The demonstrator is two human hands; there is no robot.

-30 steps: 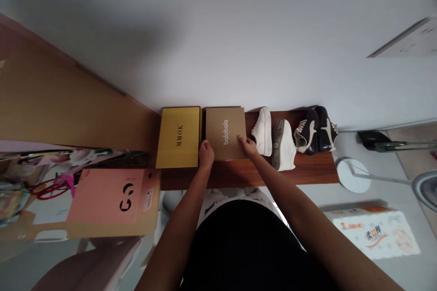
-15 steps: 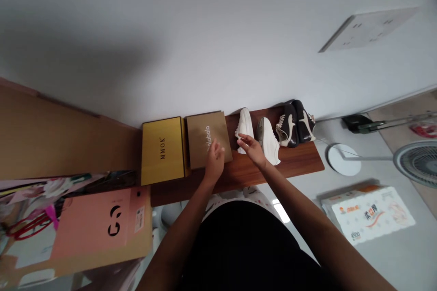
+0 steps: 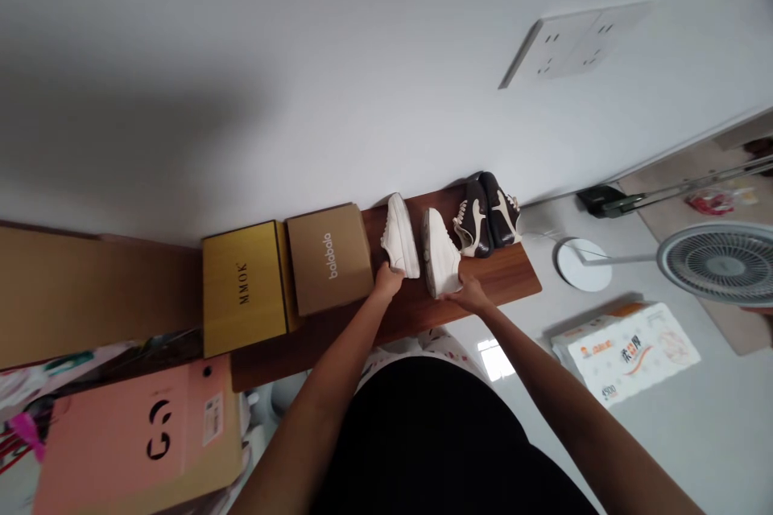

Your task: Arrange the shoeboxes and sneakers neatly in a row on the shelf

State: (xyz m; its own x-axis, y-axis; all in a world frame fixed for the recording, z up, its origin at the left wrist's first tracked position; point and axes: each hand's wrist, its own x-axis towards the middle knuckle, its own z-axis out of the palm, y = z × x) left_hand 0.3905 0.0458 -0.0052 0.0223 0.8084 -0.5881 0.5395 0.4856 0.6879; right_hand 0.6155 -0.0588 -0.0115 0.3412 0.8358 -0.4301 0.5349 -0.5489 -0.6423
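Note:
Two white sneakers stand out against a brown wooden board (image 3: 416, 312) by the wall. My left hand (image 3: 388, 280) grips the heel end of the left white sneaker (image 3: 398, 235), with its fingers partly hidden behind the shoe. At the heel of the right white sneaker (image 3: 444, 257), my right hand (image 3: 472, 294) is closed, thumb along the near edge. Both shoes point toward the wall and lean so that their sole edges face each other, with a gap between. Whether they still touch the board I cannot tell.
Right of the sneakers sits a pair of dark shoes (image 3: 488, 217) with cream trim. A brown balabala box (image 3: 329, 257) and a yellow MMOK box (image 3: 245, 286) lie to the left. On the floor are a tissue pack (image 3: 631, 354) and a fan (image 3: 721, 265).
Both hands have reached the white sneakers' heels and closed on them. The right sneaker has turned, its toe now nearer the wall. The view has shifted to the right.

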